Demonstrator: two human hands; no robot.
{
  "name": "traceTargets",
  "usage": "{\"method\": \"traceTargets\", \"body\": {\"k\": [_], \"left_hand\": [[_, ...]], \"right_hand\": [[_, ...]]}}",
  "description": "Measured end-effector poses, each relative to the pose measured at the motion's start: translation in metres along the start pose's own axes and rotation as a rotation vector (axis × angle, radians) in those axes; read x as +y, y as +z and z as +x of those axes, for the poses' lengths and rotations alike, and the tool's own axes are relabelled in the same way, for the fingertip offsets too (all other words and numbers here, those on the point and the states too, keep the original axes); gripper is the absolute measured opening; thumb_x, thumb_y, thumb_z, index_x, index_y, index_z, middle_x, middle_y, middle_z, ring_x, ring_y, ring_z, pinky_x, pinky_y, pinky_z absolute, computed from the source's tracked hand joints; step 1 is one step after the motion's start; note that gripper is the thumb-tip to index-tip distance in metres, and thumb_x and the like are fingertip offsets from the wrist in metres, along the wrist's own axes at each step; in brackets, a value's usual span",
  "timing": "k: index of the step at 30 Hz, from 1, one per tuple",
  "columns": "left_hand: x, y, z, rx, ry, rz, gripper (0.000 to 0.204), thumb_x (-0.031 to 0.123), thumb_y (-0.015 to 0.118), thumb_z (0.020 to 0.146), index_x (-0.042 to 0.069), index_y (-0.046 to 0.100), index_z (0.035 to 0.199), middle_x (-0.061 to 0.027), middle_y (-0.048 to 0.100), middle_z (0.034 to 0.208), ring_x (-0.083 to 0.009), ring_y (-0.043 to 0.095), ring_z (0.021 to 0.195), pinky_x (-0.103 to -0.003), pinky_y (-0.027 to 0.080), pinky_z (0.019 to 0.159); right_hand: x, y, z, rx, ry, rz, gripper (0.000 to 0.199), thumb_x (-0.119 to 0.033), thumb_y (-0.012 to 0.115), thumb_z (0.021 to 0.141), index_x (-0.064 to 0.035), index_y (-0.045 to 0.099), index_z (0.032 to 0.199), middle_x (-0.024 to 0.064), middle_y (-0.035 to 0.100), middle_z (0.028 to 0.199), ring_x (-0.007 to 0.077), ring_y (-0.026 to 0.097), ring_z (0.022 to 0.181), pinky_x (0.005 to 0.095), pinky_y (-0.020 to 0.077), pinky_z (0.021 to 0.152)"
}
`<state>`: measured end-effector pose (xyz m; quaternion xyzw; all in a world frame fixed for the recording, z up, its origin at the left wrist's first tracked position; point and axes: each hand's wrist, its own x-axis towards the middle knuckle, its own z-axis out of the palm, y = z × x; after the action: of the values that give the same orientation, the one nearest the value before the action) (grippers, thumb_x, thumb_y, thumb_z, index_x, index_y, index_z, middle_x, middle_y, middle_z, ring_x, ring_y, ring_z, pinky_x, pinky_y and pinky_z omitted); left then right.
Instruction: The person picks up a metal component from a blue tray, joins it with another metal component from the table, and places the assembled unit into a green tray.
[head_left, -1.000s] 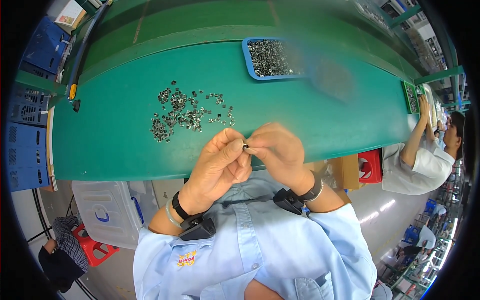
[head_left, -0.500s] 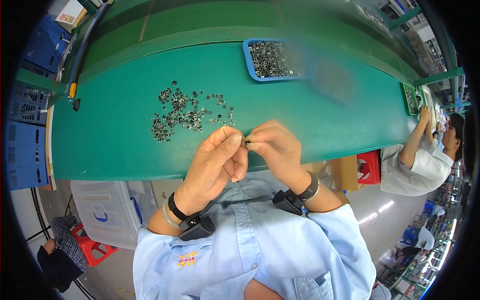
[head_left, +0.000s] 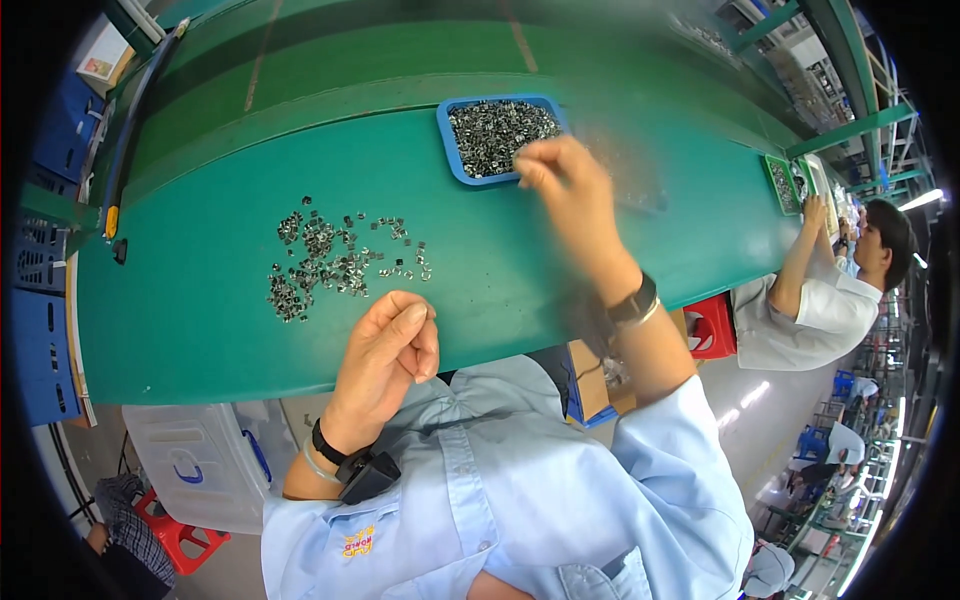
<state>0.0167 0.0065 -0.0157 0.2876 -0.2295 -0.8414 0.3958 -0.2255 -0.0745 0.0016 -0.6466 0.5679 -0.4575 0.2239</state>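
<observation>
My right hand [head_left: 572,190] is raised by the right edge of a blue tray [head_left: 447,140], its thumb and fingertips drawn together. Slight blur hides whether a part sits between them. The tray is filled with small black and silver metal parts [head_left: 500,135]. Closer to me, my left hand [head_left: 388,340] is over the table's near edge, fingers curled and thumb pressed to the index finger. What it may hold cannot be made out. Left of it, a loose scatter of the same small parts [head_left: 320,260] lies on the green table [head_left: 200,300].
A clear lidded plastic box [head_left: 195,465] stands below the table at left, near a red stool [head_left: 185,535]. At right sits a co-worker [head_left: 820,290] beside a green tray [head_left: 782,185]. Cardboard boxes [head_left: 590,380] are under the table edge. A blurred transparent patch lies right of the blue tray.
My hands have parted from a small dark part held between them. The right moved up and away to the blue tray; the left stayed low. The whole view has shifted slightly.
</observation>
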Motion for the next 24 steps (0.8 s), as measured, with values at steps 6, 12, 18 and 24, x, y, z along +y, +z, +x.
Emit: {"method": "traceTargets", "body": {"k": [6, 12, 18, 24], "left_hand": [[0.001, -0.007, -0.002, 0.013, -0.002, -0.039, 0.015, 0.018, 0.05, 0.095, 0.004, 0.052, 0.092, -0.0054, 0.053, 0.064, -0.0116, 0.046, 0.05, -0.025, 0.036, 0.045], [0.002, -0.014, 0.0, -0.019, -0.015, -0.109, 0.014, 0.017, 0.049, 0.095, 0.004, 0.051, 0.092, -0.0057, 0.052, 0.063, -0.012, 0.046, 0.05, -0.025, 0.036, 0.045], [0.002, -0.012, -0.003, -0.015, -0.028, -0.112, 0.014, 0.017, 0.048, 0.095, 0.004, 0.051, 0.092, -0.0055, 0.052, 0.063, -0.0122, 0.047, 0.05, -0.025, 0.036, 0.045], [0.001, -0.014, -0.002, -0.017, -0.016, -0.107, 0.014, 0.017, 0.049, 0.095, 0.003, 0.051, 0.094, -0.0049, 0.053, 0.065, -0.0118, 0.048, 0.051, -0.025, 0.037, 0.045]], "right_hand": [[0.008, 0.001, 0.021, 0.108, -0.182, -0.244, 0.01, -0.003, 0.065, 0.079, -0.003, 0.062, 0.088, 0.0087, 0.06, 0.084, 0.0219, 0.061, 0.075, 0.0302, 0.0494, 0.065], [-0.016, 0.026, -0.02, -0.34, -0.277, -0.286, 0.015, -0.007, 0.065, 0.078, -0.0056, 0.064, 0.093, 0.0073, 0.06, 0.088, 0.0248, 0.059, 0.082, 0.0324, 0.0479, 0.071], [-0.019, 0.05, -0.018, -0.446, -0.401, -0.295, 0.013, -0.009, 0.065, 0.078, -0.0066, 0.064, 0.091, 0.0063, 0.058, 0.084, 0.0257, 0.057, 0.08, 0.0342, 0.0474, 0.07], [-0.016, 0.048, -0.021, -0.437, -0.31, -0.193, 0.012, -0.009, 0.066, 0.078, -0.0063, 0.062, 0.089, 0.0061, 0.058, 0.084, 0.0254, 0.057, 0.08, 0.0338, 0.0471, 0.069]]}}
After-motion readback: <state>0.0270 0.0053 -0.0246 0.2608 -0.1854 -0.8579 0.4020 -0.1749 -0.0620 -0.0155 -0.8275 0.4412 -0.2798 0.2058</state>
